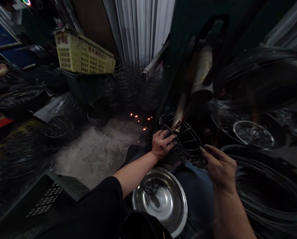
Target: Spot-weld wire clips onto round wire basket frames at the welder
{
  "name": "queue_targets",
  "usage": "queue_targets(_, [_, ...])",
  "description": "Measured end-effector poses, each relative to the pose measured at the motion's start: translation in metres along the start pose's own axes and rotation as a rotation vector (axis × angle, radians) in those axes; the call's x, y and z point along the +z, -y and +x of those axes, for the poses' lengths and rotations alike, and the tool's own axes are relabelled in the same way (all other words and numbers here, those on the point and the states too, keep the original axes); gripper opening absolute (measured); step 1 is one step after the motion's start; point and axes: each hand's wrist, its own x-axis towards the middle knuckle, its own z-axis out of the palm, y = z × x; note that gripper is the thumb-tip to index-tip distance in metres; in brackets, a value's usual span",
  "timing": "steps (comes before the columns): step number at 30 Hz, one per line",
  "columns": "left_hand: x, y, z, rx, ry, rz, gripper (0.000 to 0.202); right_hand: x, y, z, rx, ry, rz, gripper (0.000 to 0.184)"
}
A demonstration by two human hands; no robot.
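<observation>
Holding a wire basket frame (pixel 182 137) between left hand (pixel 162 144) and right hand (pixel 219 167).

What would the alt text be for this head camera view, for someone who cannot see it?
Two bare hands, left hand and right hand, grip a round dark wire cage from either side, above a shiny round steel bowl. Orange sparks glow on the grey concrete floor beyond, near a yellow plastic crate.

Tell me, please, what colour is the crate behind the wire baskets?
Yellow crate, clearest in head view.
</observation>
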Motion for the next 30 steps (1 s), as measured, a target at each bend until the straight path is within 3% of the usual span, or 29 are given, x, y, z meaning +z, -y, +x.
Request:
queue_targets(4, [-0.007,0.000,-0.001,0.010,-0.001,0.015,0.031,0.012,0.025,0.005,0.038,-0.019,-0.014,0.036])
queue_targets(9, [-0.007,0.004,0.005,-0.042,-0.043,0.017,0.035,0.031,0.049,0.031,-0.020,0.096,-0.102,0.038])
queue_targets(19, [-0.008,0.000,0.010,-0.116,-0.004,0.005,0.034,0.049,0.061,0.044,-0.057,0.101,-0.123,0.034])
queue_targets(22, [-0.005,0.001,0.009,-0.087,-0.016,-0.041,0.032,0.041,0.061,0.042,0.013,0.125,-0.104,0.038])
queue_targets(26, [-0.002,0.004,0.008,-0.031,-0.054,-0.138,0.029,0.010,0.051,0.040,0.147,0.230,-0.044,0.049])
queue_targets(30, [-0.002,0.006,0.004,-0.020,-0.067,-0.210,0.029,-0.004,0.037,0.032,0.204,0.170,0.014,0.053])
